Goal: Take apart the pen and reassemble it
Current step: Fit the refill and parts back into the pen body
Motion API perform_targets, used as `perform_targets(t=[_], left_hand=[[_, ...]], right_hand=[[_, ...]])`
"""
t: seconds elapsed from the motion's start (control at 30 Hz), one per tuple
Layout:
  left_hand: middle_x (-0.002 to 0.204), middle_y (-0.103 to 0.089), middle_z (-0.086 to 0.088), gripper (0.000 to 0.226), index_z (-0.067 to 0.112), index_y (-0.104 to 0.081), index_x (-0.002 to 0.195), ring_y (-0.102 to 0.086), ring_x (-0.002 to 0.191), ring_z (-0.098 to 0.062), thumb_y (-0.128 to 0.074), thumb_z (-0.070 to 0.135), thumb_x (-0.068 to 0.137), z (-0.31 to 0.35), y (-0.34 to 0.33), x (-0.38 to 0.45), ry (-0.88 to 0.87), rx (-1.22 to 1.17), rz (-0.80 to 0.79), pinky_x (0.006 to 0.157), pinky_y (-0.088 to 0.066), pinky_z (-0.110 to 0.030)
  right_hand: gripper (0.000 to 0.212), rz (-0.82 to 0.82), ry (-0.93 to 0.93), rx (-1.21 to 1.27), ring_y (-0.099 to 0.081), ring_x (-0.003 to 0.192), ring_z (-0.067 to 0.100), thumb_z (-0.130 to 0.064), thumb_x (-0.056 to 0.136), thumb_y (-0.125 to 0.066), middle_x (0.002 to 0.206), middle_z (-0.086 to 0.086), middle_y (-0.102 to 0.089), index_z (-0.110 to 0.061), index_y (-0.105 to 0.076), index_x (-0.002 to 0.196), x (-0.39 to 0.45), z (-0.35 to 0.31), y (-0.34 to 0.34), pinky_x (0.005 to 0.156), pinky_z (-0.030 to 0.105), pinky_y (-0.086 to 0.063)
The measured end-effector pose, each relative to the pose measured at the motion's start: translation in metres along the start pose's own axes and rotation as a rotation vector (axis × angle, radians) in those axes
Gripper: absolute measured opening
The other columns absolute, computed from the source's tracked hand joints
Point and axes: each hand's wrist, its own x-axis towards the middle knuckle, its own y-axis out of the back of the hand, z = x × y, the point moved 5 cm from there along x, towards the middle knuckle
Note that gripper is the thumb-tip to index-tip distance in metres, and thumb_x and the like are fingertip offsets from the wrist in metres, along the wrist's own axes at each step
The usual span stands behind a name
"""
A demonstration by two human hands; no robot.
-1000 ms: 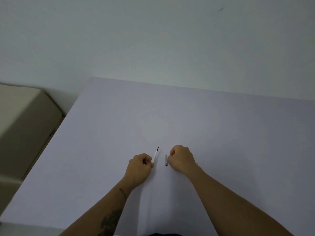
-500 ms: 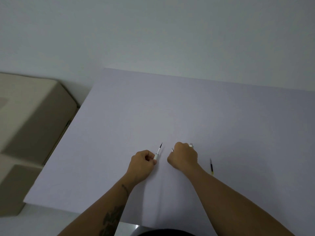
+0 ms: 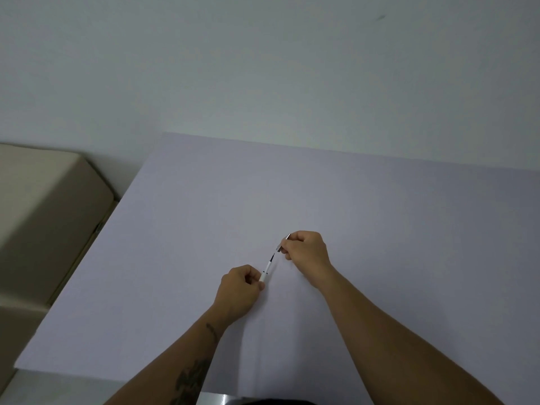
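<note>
My left hand [image 3: 239, 290] grips the white pen body [image 3: 265, 273], whose thin dark tip points up and to the right. My right hand [image 3: 306, 249] holds a small silver metal pen piece [image 3: 283, 243] between thumb and fingers, its lower end just beyond the pen's tip and in line with it. Both hands hover over the middle of the pale lilac table [image 3: 380, 217]. Most of the pen body is hidden inside my left fist.
A beige cardboard box [image 3: 43, 217] stands left of the table, below its edge. A plain white wall [image 3: 263, 68] rises behind the table's far edge. The table's left edge runs diagonally near the box.
My right hand picked the silver piece off the table and raised it up and right to the pen's tip. The thin refill seen beside my right forearm is no longer visible.
</note>
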Motion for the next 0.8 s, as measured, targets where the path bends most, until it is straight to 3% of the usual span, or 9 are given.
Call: perform_targets(t=[0.1,0.23,0.4,0.5,0.8], left_hand=[[0.082,-0.069,-0.004,0.009,0.021,-0.067,0.078,-0.06,0.072,-0.018,-0.068,0.015,0.085,0.004,0.0,-0.002,-0.018,0.008,0.007,0.069,-0.055,-0.032],[0.076,-0.066,-0.003,0.013,0.021,-0.064,0.075,-0.058,0.068,-0.018,-0.068,0.013,0.085,0.009,-0.001,-0.006,-0.053,0.021,0.012,0.07,-0.057,-0.037],[0.082,-0.069,-0.009,0.003,0.015,-0.067,0.081,-0.058,0.068,-0.019,-0.068,0.015,0.085,0.01,0.0,-0.01,-0.069,0.022,0.016,0.071,-0.059,-0.042],[0.082,-0.068,-0.007,0.004,0.017,-0.067,0.08,-0.059,0.069,-0.019,-0.068,0.016,0.085,0.009,0.0,-0.011,-0.068,0.021,0.018,0.071,-0.059,-0.042],[0.077,-0.067,-0.001,0.009,0.02,-0.067,0.078,-0.058,0.069,-0.016,-0.068,0.014,0.084,0.02,-0.005,-0.013,-0.129,0.049,0.022,0.065,-0.053,-0.028]], right_hand=[[0.018,-0.017,0.009,-0.015,-0.058,0.065,0.018,-0.015,0.076,-0.064,0.085,0.018,-0.075,0.0,-0.073,0.077,-0.003,0.004,0.0,0.061,0.033,-0.049],[0.013,-0.077,0.007,-0.04,-0.062,0.068,0.018,-0.015,0.078,-0.065,0.084,0.012,-0.077,-0.01,-0.076,0.073,-0.006,0.009,-0.003,0.078,0.043,-0.059],[0.017,0.031,0.02,0.033,-0.058,0.062,0.016,-0.015,0.077,-0.064,0.078,0.011,-0.076,-0.017,-0.072,0.062,-0.011,0.007,0.008,0.053,0.028,-0.045],[0.015,0.063,0.006,0.075,-0.057,0.061,0.015,-0.014,0.076,-0.061,0.076,0.008,-0.075,-0.016,-0.072,0.065,-0.013,0.006,0.014,0.047,0.024,-0.04],[0.015,-0.08,0.015,-0.033,-0.066,0.071,0.024,-0.012,0.08,-0.063,0.084,0.011,-0.078,-0.011,-0.076,0.073,-0.017,0.014,0.006,0.075,0.041,-0.059]])
